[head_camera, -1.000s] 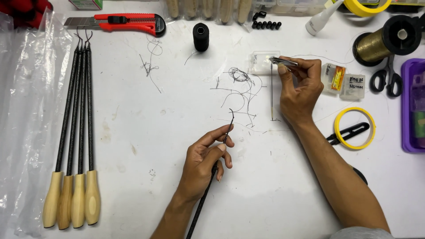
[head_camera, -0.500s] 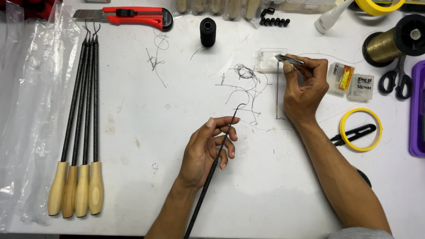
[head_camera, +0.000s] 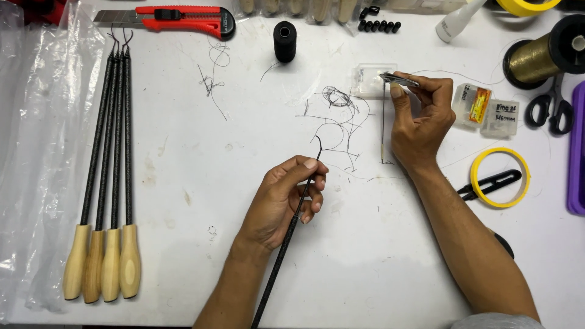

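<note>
My left hand point(head_camera: 285, 201) grips a thin black rod point(head_camera: 291, 228) with a small wire hook at its tip, pointing up toward loose black thread scraps point(head_camera: 339, 119) on the white table point(head_camera: 213, 183). My right hand point(head_camera: 420, 119) pinches metal tweezers point(head_camera: 399, 80), their tips at a small clear plastic box point(head_camera: 373, 79). A thin dark line hangs down under the tweezers.
Several black rods with wooden handles point(head_camera: 105, 183) lie at the left beside clear plastic sheeting point(head_camera: 36, 152). A red utility knife point(head_camera: 177, 18), black thread spool point(head_camera: 284, 41), gold thread spool point(head_camera: 542, 55), scissors point(head_camera: 551, 106), two small packets point(head_camera: 484, 109) and a yellow tape ring point(head_camera: 499, 176) lie around.
My left hand has turned and closed around the black rod, lifting its hooked tip. My right hand stays at the clear box with the tweezers.
</note>
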